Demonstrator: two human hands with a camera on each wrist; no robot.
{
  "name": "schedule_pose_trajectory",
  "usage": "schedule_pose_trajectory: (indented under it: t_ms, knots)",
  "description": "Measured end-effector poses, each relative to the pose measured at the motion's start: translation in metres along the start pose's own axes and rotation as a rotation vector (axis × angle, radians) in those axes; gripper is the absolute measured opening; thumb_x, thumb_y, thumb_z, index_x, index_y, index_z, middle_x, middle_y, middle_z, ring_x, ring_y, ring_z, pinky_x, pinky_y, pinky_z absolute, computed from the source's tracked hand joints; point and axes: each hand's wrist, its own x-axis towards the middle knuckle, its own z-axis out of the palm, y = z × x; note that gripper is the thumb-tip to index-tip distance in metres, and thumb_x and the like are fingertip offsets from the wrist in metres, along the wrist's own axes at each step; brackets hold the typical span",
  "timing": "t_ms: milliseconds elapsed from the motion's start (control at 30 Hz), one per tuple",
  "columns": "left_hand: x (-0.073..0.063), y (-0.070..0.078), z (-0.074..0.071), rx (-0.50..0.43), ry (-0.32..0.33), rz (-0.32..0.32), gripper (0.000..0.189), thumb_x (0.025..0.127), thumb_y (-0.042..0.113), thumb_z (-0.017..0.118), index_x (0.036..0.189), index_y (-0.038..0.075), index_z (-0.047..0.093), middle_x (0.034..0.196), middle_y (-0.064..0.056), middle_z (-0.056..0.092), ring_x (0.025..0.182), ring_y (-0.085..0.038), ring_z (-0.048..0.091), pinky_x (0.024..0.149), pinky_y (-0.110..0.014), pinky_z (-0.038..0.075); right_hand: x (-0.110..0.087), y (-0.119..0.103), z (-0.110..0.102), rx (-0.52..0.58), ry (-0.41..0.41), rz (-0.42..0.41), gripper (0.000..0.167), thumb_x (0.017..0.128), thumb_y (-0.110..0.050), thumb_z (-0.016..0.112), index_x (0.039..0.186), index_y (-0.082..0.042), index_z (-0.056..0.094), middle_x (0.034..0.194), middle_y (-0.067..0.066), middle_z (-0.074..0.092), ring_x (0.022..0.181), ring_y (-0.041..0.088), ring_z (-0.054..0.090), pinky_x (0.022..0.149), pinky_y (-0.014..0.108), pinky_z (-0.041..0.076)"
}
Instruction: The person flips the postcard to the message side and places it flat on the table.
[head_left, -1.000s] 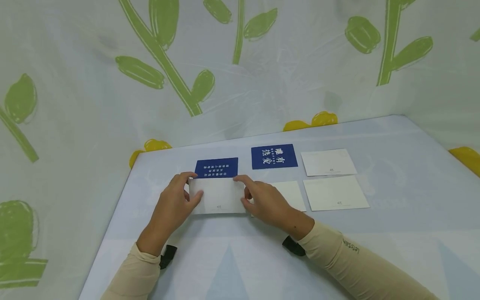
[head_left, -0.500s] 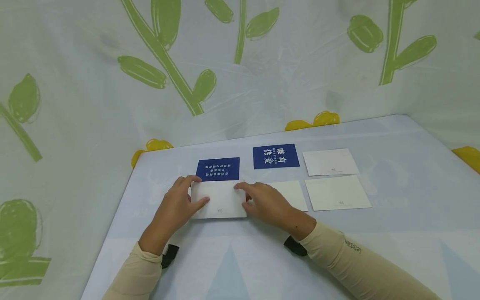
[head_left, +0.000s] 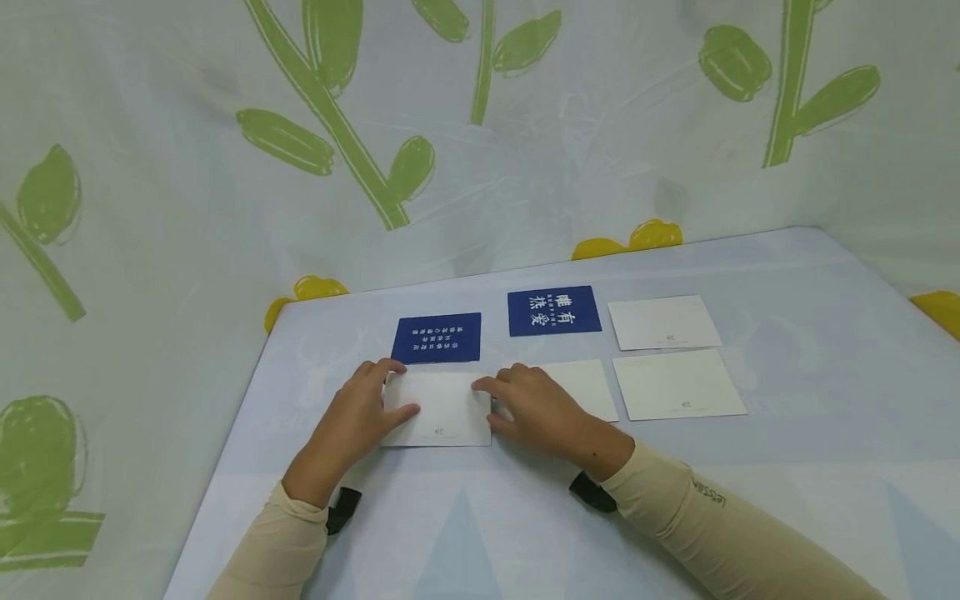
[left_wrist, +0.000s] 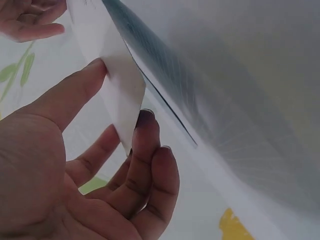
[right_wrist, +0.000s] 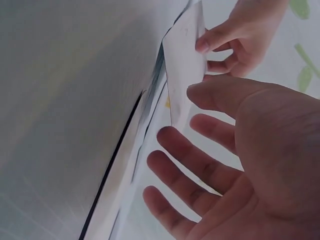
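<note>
A white card point(head_left: 439, 410) with a small printed mark near its lower edge stands between the two hands in the head view. My left hand point(head_left: 358, 412) holds its left side. In the left wrist view, the left thumb point(left_wrist: 82, 87) presses the face of the card point(left_wrist: 112, 65), with fingertips at its far edge. At the card's right side is my right hand point(head_left: 543, 408). Its fingers point(right_wrist: 200, 172) are extended and spread in the right wrist view, with the thumb tip close to the card; contact is unclear.
Behind the held card lies a blue card point(head_left: 437, 337) with white characters. A second blue card point(head_left: 555, 311) lies to its right. White cards lie at the right back point(head_left: 664, 322), right front point(head_left: 678, 385) and partly behind the right hand point(head_left: 585, 387). A patterned backdrop point(head_left: 525, 183) rises behind the table.
The white card has come down and toward the person, exposing more of the blue card behind it. Both hands moved slightly with it; the right fingers have slid to its right edge.
</note>
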Motion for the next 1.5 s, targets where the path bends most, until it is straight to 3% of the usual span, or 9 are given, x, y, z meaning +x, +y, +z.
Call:
schedule_pose_trajectory:
  t_ms: [200,367,567,867,1100,1267,1500]
  knots:
    - [0.0,0.001,0.002,0.034,-0.016,-0.026,0.062,0.083,0.032,0.083,0.134,0.01,0.055,0.125,-0.021,0.059,0.097,-0.03,0.06,0.091,-0.047,0.057,-0.001,-0.001,-0.001,0.0,-0.007,-0.03,0.031,0.091,-0.025,0.073,0.122,-0.021,0.071,0.119,0.001,0.065,0.111,0.019,0.06,0.096,0.034,0.054]
    - [0.0,0.0,0.003,0.057,-0.021,-0.033,0.062,0.084,0.032,0.082,0.134,0.01,0.054,0.127,-0.022,0.058,0.096,-0.031,0.06,0.09,-0.047,0.058,-0.003,-0.002,0.0,-0.028,-0.088,-0.149,0.032,0.095,-0.027,0.068,0.127,-0.022,0.069,0.141,0.003,0.058,0.134,0.024,0.053,0.111,0.04,0.046]
    - [-0.002,-0.002,0.004,0.077,-0.013,-0.018,0.061,0.085,0.032,0.08,0.135,0.009,0.053,0.126,-0.022,0.058,0.088,-0.029,0.06,0.082,-0.044,0.059,-0.008,-0.003,0.0,-0.072,-0.152,-0.279,0.038,0.094,-0.031,0.069,0.132,-0.024,0.066,0.152,0.003,0.05,0.143,0.025,0.045,0.116,0.04,0.039]
    - [-0.003,-0.003,0.007,0.1,-0.007,0.004,0.062,0.086,0.033,0.079,0.137,0.01,0.053,0.127,-0.022,0.06,0.093,-0.032,0.065,0.09,-0.05,0.057,-0.011,-0.002,0.001,-0.058,-0.267,-0.258,0.044,0.094,-0.03,0.069,0.137,-0.022,0.062,0.153,0.002,0.05,0.146,0.022,0.041,0.122,0.041,0.028]
    - [-0.003,-0.002,0.01,0.112,-0.037,-0.001,0.06,0.087,0.029,0.079,0.138,0.01,0.055,0.13,-0.022,0.061,0.107,-0.036,0.067,0.096,-0.051,0.054,-0.01,-0.001,0.004,-0.089,-0.256,-0.267,0.044,0.094,-0.03,0.069,0.137,-0.022,0.063,0.151,0.002,0.052,0.145,0.021,0.043,0.121,0.043,0.03]
    - [-0.004,-0.002,0.011,0.122,-0.048,0.036,0.054,0.088,0.026,0.078,0.135,0.008,0.06,0.136,-0.022,0.059,0.12,-0.038,0.062,0.102,-0.051,0.051,-0.01,-0.001,0.004,-0.092,-0.241,-0.264,0.042,0.094,-0.03,0.069,0.135,-0.022,0.064,0.149,0.002,0.054,0.144,0.021,0.045,0.12,0.044,0.032]
    - [-0.005,-0.004,0.012,0.201,-0.062,0.087,0.051,0.09,0.033,0.075,0.133,0.009,0.064,0.137,-0.02,0.059,0.12,-0.038,0.062,0.102,-0.052,0.051,-0.011,-0.002,0.003,-0.079,-0.228,-0.266,0.039,0.095,-0.028,0.067,0.133,-0.019,0.066,0.148,0.004,0.055,0.143,0.022,0.046,0.12,0.045,0.033]
